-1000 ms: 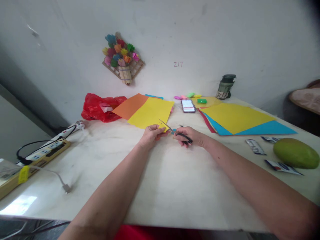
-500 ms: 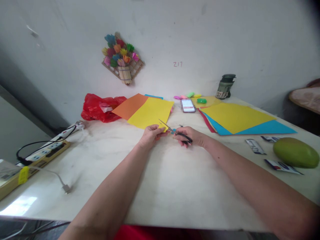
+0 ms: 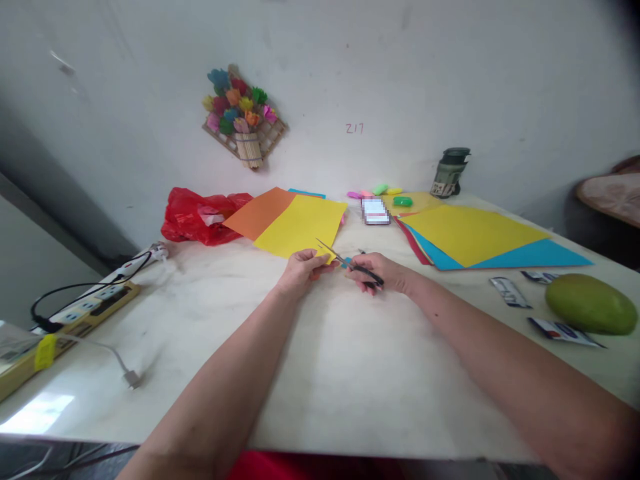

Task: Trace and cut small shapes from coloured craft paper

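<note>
Between the thumb and fingers of my left hand (image 3: 304, 268) is a small piece of yellow paper (image 3: 327, 254). My right hand (image 3: 381, 272) grips a pair of black-handled scissors (image 3: 366, 272). Their blades point to the upper left and cross the small yellow piece. How far the blades are parted is too small to make out. Just behind my hands lies a large yellow sheet (image 3: 300, 223), over an orange sheet (image 3: 260, 212). A bit of blue paper (image 3: 347, 262) shows between my two hands.
Coloured sheets (image 3: 475, 230) lie stacked at the right, near a green mango (image 3: 591, 304) and small packets (image 3: 510, 293). A phone (image 3: 375, 211), highlighters (image 3: 381, 190) and a bottle (image 3: 450, 173) stand toward the wall. At the left are a red plastic bag (image 3: 197, 217) and a power strip (image 3: 93, 307).
Almost nothing differs. Both hands keep their place with the scissors at the yellow piece, and the whole view has shifted very slightly.
</note>
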`<control>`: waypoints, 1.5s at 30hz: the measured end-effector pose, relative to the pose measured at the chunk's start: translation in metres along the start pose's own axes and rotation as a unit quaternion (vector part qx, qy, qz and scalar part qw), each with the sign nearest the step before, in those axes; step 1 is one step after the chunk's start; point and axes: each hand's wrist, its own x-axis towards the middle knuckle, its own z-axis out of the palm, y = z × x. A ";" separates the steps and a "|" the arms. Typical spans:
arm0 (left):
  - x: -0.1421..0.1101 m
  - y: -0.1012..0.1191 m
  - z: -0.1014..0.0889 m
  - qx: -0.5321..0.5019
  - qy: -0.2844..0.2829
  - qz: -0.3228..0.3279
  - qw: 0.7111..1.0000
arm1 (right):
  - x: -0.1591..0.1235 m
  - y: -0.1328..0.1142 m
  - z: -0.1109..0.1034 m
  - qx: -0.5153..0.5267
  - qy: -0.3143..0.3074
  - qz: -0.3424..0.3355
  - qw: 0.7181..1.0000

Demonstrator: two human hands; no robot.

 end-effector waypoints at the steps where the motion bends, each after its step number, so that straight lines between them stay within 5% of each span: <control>1: 0.000 0.000 0.000 0.000 -0.001 0.000 1.000 | 0.000 0.000 0.000 0.000 0.000 0.001 1.000; 45: 0.000 0.000 -0.001 -0.022 0.008 0.002 1.000 | 0.001 0.003 0.001 0.023 0.008 -0.004 1.000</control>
